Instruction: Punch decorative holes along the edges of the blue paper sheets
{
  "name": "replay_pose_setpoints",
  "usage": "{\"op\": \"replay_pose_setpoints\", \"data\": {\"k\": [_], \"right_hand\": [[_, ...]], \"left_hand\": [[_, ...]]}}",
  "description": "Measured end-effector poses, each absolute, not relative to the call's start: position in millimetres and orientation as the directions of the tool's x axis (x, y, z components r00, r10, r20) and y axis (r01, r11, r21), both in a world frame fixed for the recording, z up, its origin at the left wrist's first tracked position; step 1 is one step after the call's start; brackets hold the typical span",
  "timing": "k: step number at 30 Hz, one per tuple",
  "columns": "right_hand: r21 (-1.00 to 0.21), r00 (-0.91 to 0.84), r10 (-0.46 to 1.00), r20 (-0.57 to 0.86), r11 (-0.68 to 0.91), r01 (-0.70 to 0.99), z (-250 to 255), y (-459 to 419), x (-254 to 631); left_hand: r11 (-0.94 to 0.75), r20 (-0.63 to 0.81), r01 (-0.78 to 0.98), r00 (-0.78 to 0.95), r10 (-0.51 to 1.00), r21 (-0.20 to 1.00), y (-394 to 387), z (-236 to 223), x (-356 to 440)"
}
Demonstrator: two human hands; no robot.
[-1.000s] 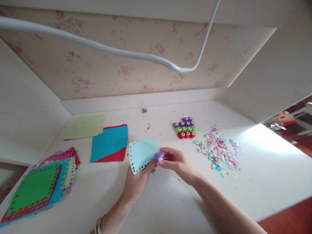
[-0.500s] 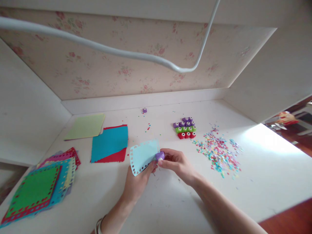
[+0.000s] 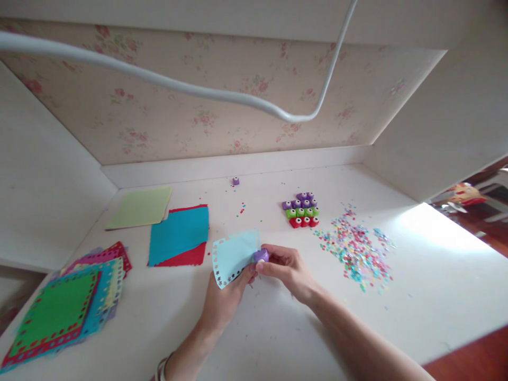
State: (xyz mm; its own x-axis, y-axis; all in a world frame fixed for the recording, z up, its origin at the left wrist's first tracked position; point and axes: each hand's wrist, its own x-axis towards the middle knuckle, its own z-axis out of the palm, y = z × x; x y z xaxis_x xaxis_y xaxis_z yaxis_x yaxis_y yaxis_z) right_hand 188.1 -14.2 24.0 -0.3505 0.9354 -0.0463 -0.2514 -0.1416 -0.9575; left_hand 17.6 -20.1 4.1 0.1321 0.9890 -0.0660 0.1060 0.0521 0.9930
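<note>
My left hand [image 3: 230,291] is closed on the lower edge of a light blue sheet of paper [image 3: 236,254], held tilted above the table. Small shapes, some of them stars, are cut out along the sheet's left, lower and upper edges. A purple craft punch [image 3: 261,256] with a white button sits at the sheet's right edge. My right hand [image 3: 288,267] grips this punch, thumb at its button. Whether the button is pressed down I cannot tell. The left fingertips are close beside the punch, and the fingers behind the paper are hidden.
Rows of purple, green and red punches [image 3: 304,210] stand right of centre, beside scattered confetti [image 3: 359,246]. One purple punch [image 3: 235,181] is near the back. Blue and red sheets [image 3: 180,233], pale green sheets [image 3: 138,207] and a pile of punched sheets [image 3: 59,312] lie left.
Both hands, the paper and the punch keep nearly the same place. The view has shifted very slightly.
</note>
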Motion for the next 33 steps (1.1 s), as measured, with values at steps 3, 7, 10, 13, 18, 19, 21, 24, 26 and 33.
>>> {"op": "replay_pose_setpoints", "data": {"k": [3,7,10,13,18,19,21,24,26,33], "right_hand": [[-0.959,-0.344,0.938,-0.032,-0.126,-0.256,24,-14,188],[-0.959,-0.326,0.945,-0.024,-0.113,-0.259,25,-15,187],[-0.959,-0.299,0.954,-0.026,-0.108,-0.261,24,-16,185],[-0.955,-0.286,0.958,-0.028,-0.11,-0.274,24,-16,184],[-0.942,-0.306,0.952,-0.014,-0.116,-0.316,22,-16,182],[-0.941,-0.314,0.949,-0.011,-0.117,-0.318,22,-16,182],[-0.946,-0.328,0.944,-0.019,-0.123,-0.3,20,-15,183],[-0.963,-0.32,0.946,-0.058,-0.138,-0.231,19,-13,187],[-0.972,-0.291,0.953,-0.08,-0.139,-0.188,19,-13,192],[-0.969,-0.092,0.99,-0.107,-0.124,-0.215,17,-11,211]], "left_hand": [[0.044,-0.059,0.106,0.141,0.988,0.993,-19,4,18],[0.058,-0.074,0.117,0.141,0.987,0.991,-19,5,18],[0.072,-0.089,0.115,0.151,0.984,0.991,-20,4,18],[0.079,-0.094,0.108,0.145,0.985,0.991,-20,2,18],[0.101,-0.108,0.064,0.121,0.987,0.993,-20,-1,19],[0.108,-0.114,0.058,0.116,0.987,0.992,-20,-1,19],[0.136,-0.139,0.038,0.092,0.986,0.99,-19,-1,19],[0.199,-0.198,-0.013,0.044,0.979,0.98,-19,2,19],[0.235,-0.235,-0.055,0.011,0.972,0.97,-18,6,19],[0.286,-0.299,-0.156,-0.07,0.952,0.946,-17,16,19]]}}
